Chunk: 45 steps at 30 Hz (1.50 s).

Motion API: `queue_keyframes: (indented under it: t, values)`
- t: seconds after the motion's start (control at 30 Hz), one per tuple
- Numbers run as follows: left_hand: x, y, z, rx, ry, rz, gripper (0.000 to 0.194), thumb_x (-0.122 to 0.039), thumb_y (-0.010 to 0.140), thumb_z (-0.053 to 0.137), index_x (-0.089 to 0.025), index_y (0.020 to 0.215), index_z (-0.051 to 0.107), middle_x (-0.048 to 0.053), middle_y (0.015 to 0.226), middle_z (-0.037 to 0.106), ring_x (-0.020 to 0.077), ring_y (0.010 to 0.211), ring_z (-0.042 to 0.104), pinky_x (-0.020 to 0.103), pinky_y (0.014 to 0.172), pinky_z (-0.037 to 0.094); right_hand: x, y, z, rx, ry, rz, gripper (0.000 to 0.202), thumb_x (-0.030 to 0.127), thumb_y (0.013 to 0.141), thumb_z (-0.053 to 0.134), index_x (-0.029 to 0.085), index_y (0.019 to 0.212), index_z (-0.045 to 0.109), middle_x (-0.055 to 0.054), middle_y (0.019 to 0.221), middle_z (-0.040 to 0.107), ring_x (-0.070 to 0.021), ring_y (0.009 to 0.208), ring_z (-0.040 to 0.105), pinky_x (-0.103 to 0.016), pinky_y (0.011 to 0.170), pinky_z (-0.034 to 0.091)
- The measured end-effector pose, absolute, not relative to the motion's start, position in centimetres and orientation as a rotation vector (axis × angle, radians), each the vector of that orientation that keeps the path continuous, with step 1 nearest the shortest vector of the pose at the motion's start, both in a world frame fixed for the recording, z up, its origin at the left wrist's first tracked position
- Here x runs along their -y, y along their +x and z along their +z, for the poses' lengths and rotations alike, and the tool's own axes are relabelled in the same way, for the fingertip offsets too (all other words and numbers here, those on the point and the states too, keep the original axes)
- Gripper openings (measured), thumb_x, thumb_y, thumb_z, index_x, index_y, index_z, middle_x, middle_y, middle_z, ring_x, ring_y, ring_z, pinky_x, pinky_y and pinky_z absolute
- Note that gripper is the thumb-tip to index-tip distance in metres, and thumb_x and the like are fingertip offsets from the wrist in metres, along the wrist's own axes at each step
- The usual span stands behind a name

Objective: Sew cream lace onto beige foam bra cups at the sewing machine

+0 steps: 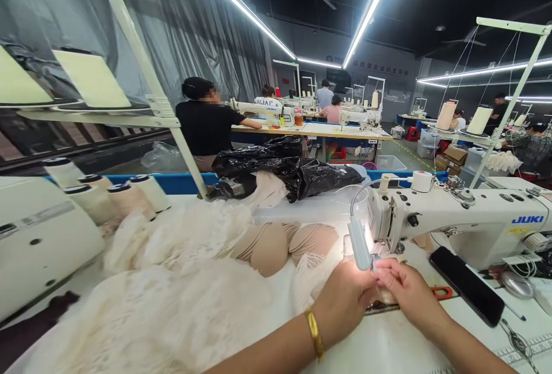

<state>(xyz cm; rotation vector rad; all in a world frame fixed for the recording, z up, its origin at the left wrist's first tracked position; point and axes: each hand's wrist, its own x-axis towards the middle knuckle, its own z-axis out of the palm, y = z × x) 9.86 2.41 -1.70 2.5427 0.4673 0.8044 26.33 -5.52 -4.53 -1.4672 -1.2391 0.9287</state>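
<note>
My left hand (345,296), a gold bangle (314,334) at its wrist, is closed beside the needle area of the white JUKI sewing machine (466,218). A cream lace piece (307,270) comes out from behind that hand. My right hand (407,287) meets it from the other side, thumb and fingers pinched together near the presser foot. What lies between the fingertips is hidden or too small to name. Just above the hands, a lit gooseneck lamp (359,244) covers part of the needle area.
Piles of cream lace (172,305) and beige bra cups (269,247) lie at left. A black phone (468,285), orange-handled scissors (442,292) and a watch (517,339) are at right. Thread cones (138,193) and black plastic bags (297,172) stand behind. Co-workers sit farther back.
</note>
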Motion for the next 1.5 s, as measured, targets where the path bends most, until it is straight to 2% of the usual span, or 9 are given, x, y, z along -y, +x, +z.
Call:
queue_keyframes:
  t: [0.17, 0.33, 0.47, 0.6, 0.77, 0.9, 1.27, 1.4, 1.5]
  values:
    - [-0.9, 9.5, -2.0, -0.152, 2.493, 0.843, 0.023, -0.01, 0.09, 0.046, -0.02, 0.07, 0.052, 0.001, 0.078, 0.066, 0.0152, 0.069, 0.058, 0.027, 0.064, 0.043, 6.2, 25.5, -4.1, 1.215, -1.474, 0.955, 0.023, 0.041, 0.093, 0.056, 0.022, 0.089, 0.068, -0.002, 0.08, 0.067, -0.0213, 0.076, 0.06, -0.031, 0.068, 0.044]
    - [-1.0, 8.2, -0.5, -0.068, 2.471, 0.836, 0.018, -0.019, 0.1, 0.043, -0.021, 0.107, 0.059, 0.006, 0.109, 0.067, 0.0193, 0.094, 0.061, 0.033, 0.085, 0.048, 11.6, 26.0, -2.2, 1.644, -1.538, 0.694, 0.021, 0.019, 0.092, 0.053, 0.026, 0.086, 0.072, 0.0, 0.076, 0.067, -0.0194, 0.075, 0.061, -0.031, 0.073, 0.046]
    - [-1.4, 8.4, -0.8, 0.087, 2.552, 0.691, 0.022, -0.017, 0.102, 0.044, -0.021, 0.088, 0.06, 0.001, 0.085, 0.066, 0.017, 0.082, 0.058, 0.032, 0.081, 0.047, 14.7, 28.0, -1.6, 1.706, -1.622, 0.663, 0.021, 0.021, 0.098, 0.053, 0.026, 0.099, 0.074, -0.001, 0.084, 0.072, -0.019, 0.079, 0.067, -0.03, 0.076, 0.052]
    - [-1.6, 9.4, -1.9, -0.086, 2.713, 0.655, 0.027, -0.012, 0.1, 0.042, -0.019, 0.079, 0.057, 0.002, 0.082, 0.059, 0.0159, 0.073, 0.054, 0.028, 0.067, 0.045, 13.9, 32.1, -3.0, 1.824, -1.82, 0.09, 0.025, 0.02, 0.098, 0.054, 0.023, 0.117, 0.07, -0.011, 0.116, 0.073, -0.029, 0.109, 0.062, -0.046, 0.096, 0.05]
    - [-2.0, 9.7, -2.6, -0.334, 2.836, 0.634, 0.026, -0.009, 0.096, 0.043, -0.019, 0.072, 0.048, 0.001, 0.078, 0.055, 0.0152, 0.066, 0.05, 0.026, 0.059, 0.039, 12.2, 34.1, -4.3, 1.861, -2.031, -0.071, 0.026, 0.015, 0.1, 0.043, 0.017, 0.09, 0.067, -0.013, 0.093, 0.07, -0.0286, 0.089, 0.063, -0.044, 0.083, 0.05]
    - [-2.3, 9.9, -2.7, -0.425, 2.841, 0.634, 0.025, -0.007, 0.092, 0.045, -0.019, 0.07, 0.045, 0.001, 0.074, 0.054, 0.0136, 0.06, 0.045, 0.026, 0.054, 0.034, 12.6, 31.1, -2.6, 1.769, -2.043, 0.053, 0.025, 0.024, 0.108, 0.034, 0.019, 0.101, 0.058, -0.004, 0.078, 0.067, -0.0203, 0.069, 0.064, -0.03, 0.063, 0.045]
    - [-2.0, 10.0, -2.4, -0.511, 2.482, 0.561, 0.016, -0.013, 0.09, 0.047, -0.019, 0.077, 0.052, 0.0, 0.077, 0.059, 0.0136, 0.062, 0.052, 0.024, 0.058, 0.038, 9.7, 25.1, -2.2, 1.874, -2.382, 0.062, 0.014, 0.03, 0.101, 0.055, 0.023, 0.093, 0.063, -0.001, 0.086, 0.076, -0.0232, 0.078, 0.072, -0.031, 0.057, 0.021]
    - [-2.3, 10.1, -2.0, -0.596, 2.382, 0.577, 0.023, -0.02, 0.095, 0.04, -0.022, 0.072, 0.039, -0.001, 0.07, 0.053, 0.0155, 0.061, 0.048, 0.027, 0.058, 0.037, 10.0, 27.5, -2.5, 1.864, -2.492, -0.049, 0.02, 0.03, 0.104, 0.05, 0.023, 0.094, 0.066, -0.003, 0.082, 0.075, -0.0249, 0.076, 0.071, -0.032, 0.058, 0.029]
    - [-2.8, 10.3, -1.8, -0.723, 2.273, 0.625, 0.026, -0.023, 0.094, 0.04, -0.022, 0.07, 0.033, -0.001, 0.068, 0.047, 0.0165, 0.062, 0.044, 0.029, 0.059, 0.036, 10.5, 29.9, -2.0, 1.882, -2.413, -0.286, 0.016, 0.026, 0.099, 0.056, 0.02, 0.107, 0.069, -0.011, 0.107, 0.075, -0.0328, 0.098, 0.068, -0.039, 0.077, 0.043]
